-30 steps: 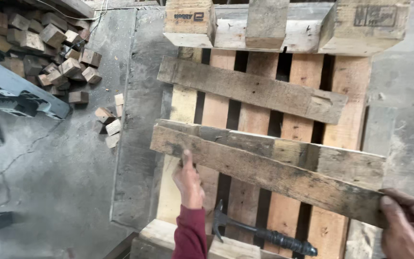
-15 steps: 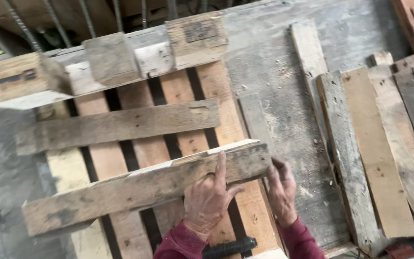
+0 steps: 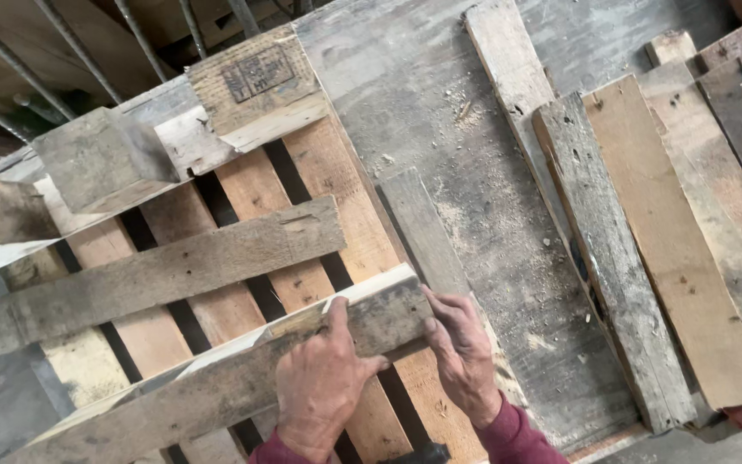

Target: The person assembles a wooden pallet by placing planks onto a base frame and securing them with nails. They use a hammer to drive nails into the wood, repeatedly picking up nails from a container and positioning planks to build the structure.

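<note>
A weathered grey plank [image 3: 216,378] lies tilted across a wooden pallet [image 3: 319,172]. My left hand [image 3: 319,387] grips the plank's upper edge near its right end, fingers wrapped over the top. My right hand [image 3: 461,348] presses against the plank's right end, fingers closed around it. A second grey cross board [image 3: 165,271] lies higher up on the pallet's pale slats. Square wooden blocks [image 3: 255,82] sit on the pallet's far edge. Both wrists wear dark red sleeves.
To the right, several loose boards [image 3: 646,232] lie side by side on a dusty grey panel [image 3: 491,215]. Steel rebar rods [image 3: 62,60] cross the top left. A dark tool head [image 3: 418,453] shows at the bottom edge between my wrists.
The view has swung right, from the pallet's left side to the loose boards. My right hand has slid from the plank's far end, and both hands now hold its right end close together.
</note>
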